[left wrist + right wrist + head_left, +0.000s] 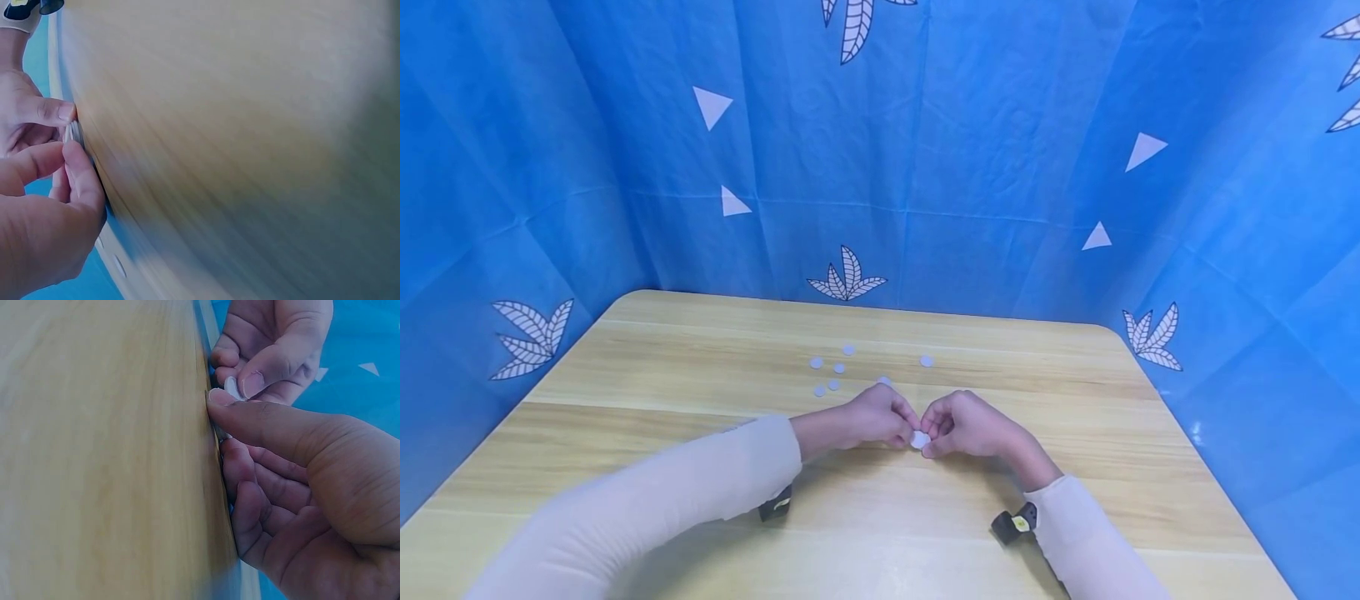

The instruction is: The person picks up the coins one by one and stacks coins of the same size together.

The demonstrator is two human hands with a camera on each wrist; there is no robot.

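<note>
White disc [921,439] between them, my left hand [876,415] and right hand [970,423] meet over the worktop [880,525], each grip a tight thumb-and-finger pinch on its edge; more discs [838,368] lie scattered beyond.

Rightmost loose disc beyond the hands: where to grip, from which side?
Probably opposite edges of its rim, pinched from above: the disc looks thin and lies flat on the table, leaving little side to grab, and no other disc touches it.
</note>
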